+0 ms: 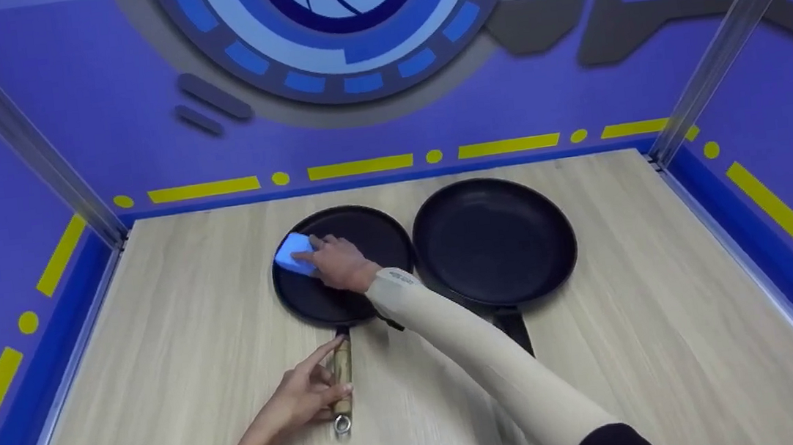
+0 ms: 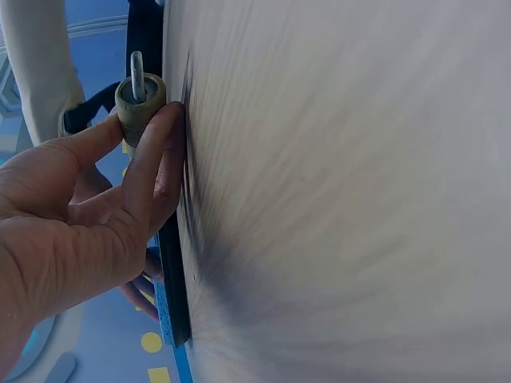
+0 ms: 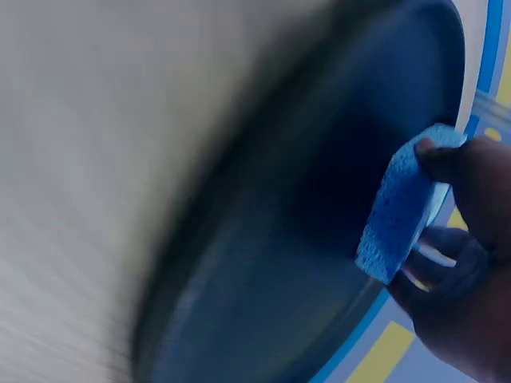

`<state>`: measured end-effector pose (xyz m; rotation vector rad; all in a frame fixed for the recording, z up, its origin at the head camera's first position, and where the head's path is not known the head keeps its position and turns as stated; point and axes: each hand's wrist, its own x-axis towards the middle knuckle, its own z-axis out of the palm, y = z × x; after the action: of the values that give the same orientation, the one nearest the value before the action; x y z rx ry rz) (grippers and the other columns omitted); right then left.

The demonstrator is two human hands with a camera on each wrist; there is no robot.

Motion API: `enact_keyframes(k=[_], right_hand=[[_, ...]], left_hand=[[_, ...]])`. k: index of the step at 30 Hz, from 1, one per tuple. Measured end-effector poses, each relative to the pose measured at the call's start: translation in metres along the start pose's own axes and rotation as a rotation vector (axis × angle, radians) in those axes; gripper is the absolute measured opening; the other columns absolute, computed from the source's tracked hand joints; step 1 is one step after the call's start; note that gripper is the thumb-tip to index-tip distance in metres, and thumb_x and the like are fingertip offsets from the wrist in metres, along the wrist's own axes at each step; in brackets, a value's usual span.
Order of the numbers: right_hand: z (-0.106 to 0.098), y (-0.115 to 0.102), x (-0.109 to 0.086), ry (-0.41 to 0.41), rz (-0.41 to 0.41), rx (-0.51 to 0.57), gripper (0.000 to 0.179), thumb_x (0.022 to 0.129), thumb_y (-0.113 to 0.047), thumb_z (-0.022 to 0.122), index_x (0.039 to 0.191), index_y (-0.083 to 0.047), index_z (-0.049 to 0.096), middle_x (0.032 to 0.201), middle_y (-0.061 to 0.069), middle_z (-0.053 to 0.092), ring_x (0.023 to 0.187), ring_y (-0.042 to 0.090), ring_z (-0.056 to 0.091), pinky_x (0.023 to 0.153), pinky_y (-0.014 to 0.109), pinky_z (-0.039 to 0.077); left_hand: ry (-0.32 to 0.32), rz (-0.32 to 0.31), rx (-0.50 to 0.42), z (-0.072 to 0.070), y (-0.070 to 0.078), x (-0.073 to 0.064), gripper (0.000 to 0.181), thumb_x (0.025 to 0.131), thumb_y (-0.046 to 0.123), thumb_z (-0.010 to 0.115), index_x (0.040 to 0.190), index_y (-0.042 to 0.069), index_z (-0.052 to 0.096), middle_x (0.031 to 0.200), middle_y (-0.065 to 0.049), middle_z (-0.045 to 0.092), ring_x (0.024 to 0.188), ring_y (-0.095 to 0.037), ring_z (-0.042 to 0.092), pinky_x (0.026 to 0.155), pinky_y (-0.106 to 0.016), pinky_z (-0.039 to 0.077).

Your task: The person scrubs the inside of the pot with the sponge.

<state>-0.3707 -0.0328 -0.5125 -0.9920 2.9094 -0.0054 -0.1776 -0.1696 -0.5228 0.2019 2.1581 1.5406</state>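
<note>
A flat black frying pan (image 1: 375, 232) with a wooden handle (image 1: 342, 368) lies on the table, its handle toward me. My left hand (image 1: 302, 394) grips that handle between thumb and fingers; the metal ring (image 2: 137, 76) at its end shows in the left wrist view. Over the pan's left side, my right hand (image 1: 342, 261) holds a blue sponge (image 1: 294, 254), close to the rim. The right wrist view shows thumb and fingers pinching the sponge (image 3: 399, 211) at its edges, with the dark pan surface (image 3: 319, 199) beside it.
A larger, deeper black pan (image 1: 494, 242) sits right beside the first, its black handle (image 1: 515, 329) partly behind my sleeved right forearm (image 1: 485, 360). The wooden tabletop (image 1: 177, 312) ends at blue-purple panels (image 1: 101, 150) at the back and sides, with metal posts in the corners.
</note>
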Motion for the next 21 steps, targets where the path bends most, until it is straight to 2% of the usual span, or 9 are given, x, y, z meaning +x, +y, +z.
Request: enact_keyframes(k=[4, 7, 15, 18, 21], right_hand=[[0.002, 0.005, 0.011, 0.019, 0.09, -0.048, 0.05, 0.11, -0.032, 0.049, 0.158, -0.033, 0.037, 0.162, 0.015, 0.039, 0.141, 0.033, 0.049, 0.116, 0.043, 0.048], [0.003, 0.009, 0.015, 0.026, 0.128, -0.037, 0.05, 0.109, -0.032, 0.049, 0.158, -0.033, 0.038, 0.162, 0.015, 0.039, 0.141, 0.033, 0.049, 0.115, 0.043, 0.048], [-0.001, 0.026, 0.015, 0.045, 0.293, 0.119, 0.049, 0.106, -0.026, 0.057, 0.153, -0.033, 0.047, 0.156, 0.012, 0.046, 0.133, 0.033, 0.053, 0.111, 0.046, 0.05], [-0.002, 0.033, 0.01, 0.06, 0.3, 0.152, 0.05, 0.104, -0.025, 0.06, 0.152, -0.032, 0.049, 0.155, 0.012, 0.048, 0.133, 0.034, 0.053, 0.112, 0.047, 0.05], [-0.001, 0.038, 0.004, 0.052, 0.24, 0.135, 0.051, 0.104, -0.025, 0.062, 0.152, -0.032, 0.049, 0.159, 0.012, 0.045, 0.136, 0.036, 0.052, 0.112, 0.046, 0.051]], left_hand=[[-0.014, 0.013, -0.016, -0.002, 0.0, 0.0, 0.079, 0.092, 0.01, 0.076, 0.159, 0.012, 0.034, 0.098, -0.007, 0.056, 0.073, -0.009, 0.062, 0.058, -0.026, 0.058], [-0.02, 0.01, -0.017, -0.003, 0.0, -0.001, 0.079, 0.093, 0.009, 0.075, 0.159, 0.011, 0.033, 0.099, -0.007, 0.055, 0.075, -0.009, 0.063, 0.058, -0.024, 0.055], [-0.013, -0.001, -0.001, -0.003, -0.001, -0.001, 0.079, 0.092, 0.009, 0.076, 0.159, 0.012, 0.034, 0.101, -0.008, 0.056, 0.073, -0.008, 0.062, 0.058, -0.024, 0.056], [-0.014, 0.005, -0.004, -0.003, 0.0, -0.001, 0.079, 0.092, 0.008, 0.076, 0.159, 0.011, 0.034, 0.101, -0.01, 0.058, 0.075, -0.008, 0.064, 0.059, -0.025, 0.057], [-0.021, 0.01, -0.017, -0.003, -0.001, -0.001, 0.079, 0.092, 0.008, 0.076, 0.159, 0.01, 0.034, 0.101, -0.01, 0.059, 0.077, -0.007, 0.066, 0.061, -0.026, 0.059]])
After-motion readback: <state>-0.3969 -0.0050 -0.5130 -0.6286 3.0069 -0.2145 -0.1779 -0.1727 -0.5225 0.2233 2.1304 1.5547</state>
